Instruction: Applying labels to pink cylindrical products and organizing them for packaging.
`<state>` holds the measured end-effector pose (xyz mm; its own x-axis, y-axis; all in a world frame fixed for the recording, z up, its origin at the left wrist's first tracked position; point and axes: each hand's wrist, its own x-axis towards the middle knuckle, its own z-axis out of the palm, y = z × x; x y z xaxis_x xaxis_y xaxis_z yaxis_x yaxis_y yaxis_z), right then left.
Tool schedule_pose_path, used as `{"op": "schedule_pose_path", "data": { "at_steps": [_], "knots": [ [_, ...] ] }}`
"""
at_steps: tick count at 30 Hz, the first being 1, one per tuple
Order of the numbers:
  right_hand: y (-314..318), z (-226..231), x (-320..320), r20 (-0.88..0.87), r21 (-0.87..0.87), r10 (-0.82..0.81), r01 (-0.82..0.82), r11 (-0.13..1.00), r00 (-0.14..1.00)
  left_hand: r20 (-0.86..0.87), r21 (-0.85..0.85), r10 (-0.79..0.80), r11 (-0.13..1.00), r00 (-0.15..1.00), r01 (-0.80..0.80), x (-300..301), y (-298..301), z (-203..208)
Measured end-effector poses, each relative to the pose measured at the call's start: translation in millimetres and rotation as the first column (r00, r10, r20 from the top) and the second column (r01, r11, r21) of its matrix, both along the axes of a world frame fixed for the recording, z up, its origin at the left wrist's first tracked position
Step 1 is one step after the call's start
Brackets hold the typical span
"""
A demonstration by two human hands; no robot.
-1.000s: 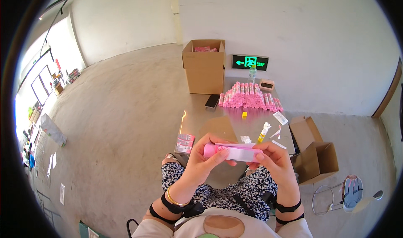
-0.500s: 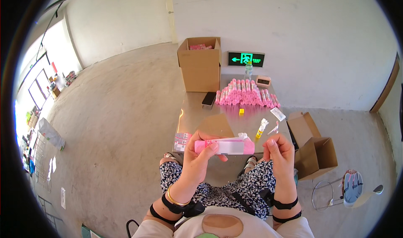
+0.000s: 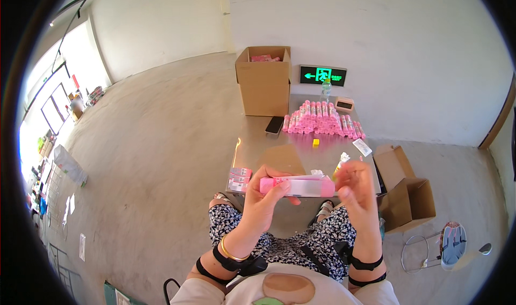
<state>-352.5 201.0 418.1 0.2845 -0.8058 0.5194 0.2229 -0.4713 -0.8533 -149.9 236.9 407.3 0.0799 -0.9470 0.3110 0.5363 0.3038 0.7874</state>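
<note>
My left hand (image 3: 262,198) grips the left part of a pink roll (image 3: 324,186) with a white label strip around it, holding it level above the table's front edge. The thumb lies across its front. Something white and crumpled sticks up behind the roll's top edge. My right hand (image 3: 360,191) is just beyond the roll's right end, fingers bent and apart from the thumb, with nothing visible in it. Behind its fingertips stands a yellow tube with white tissue on top (image 3: 344,157), partly hidden. Pink-and-white printed labels (image 3: 239,179) lie at the table's left front corner.
Many more pink rolls (image 3: 322,119) are piled at the back of the metal table (image 3: 247,143), by a tall cardboard box (image 3: 264,92), phone (image 3: 274,125), bottle (image 3: 325,92) and clock (image 3: 344,105). A yellow block (image 3: 316,143) sits midway. An open carton (image 3: 409,204) stands right.
My right hand has opened from a pinch and risen slightly, now covering part of the yellow tube. The left hand still holds the roll. The whole view has shifted a little.
</note>
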Motion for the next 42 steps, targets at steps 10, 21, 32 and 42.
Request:
{"op": "schedule_pose_path", "data": {
  "at_steps": [10,21,32,42],
  "knots": [
    [9,5,34,0.076,0.382,0.158,-0.175,0.907,0.984,0.141,-0.07,-0.016,0.997,0.99,0.026,-4,2,1],
    [9,-8,32,0.082,0.33,0.046,-0.071,0.941,0.996,0.268,0.027,-0.068,0.998,0.961,0.063,7,7,10],
    [20,2,28,-0.06,0.168,0.071,-0.06,0.984,0.996,0.089,0.247,-0.181,0.957,0.979,0.155,17,7,3],
    [18,-3,29,-0.179,-0.078,0.001,-0.015,0.997,0.984,0.084,0.316,-0.039,0.949,0.996,0.01,2,9,6]
  ]
}}
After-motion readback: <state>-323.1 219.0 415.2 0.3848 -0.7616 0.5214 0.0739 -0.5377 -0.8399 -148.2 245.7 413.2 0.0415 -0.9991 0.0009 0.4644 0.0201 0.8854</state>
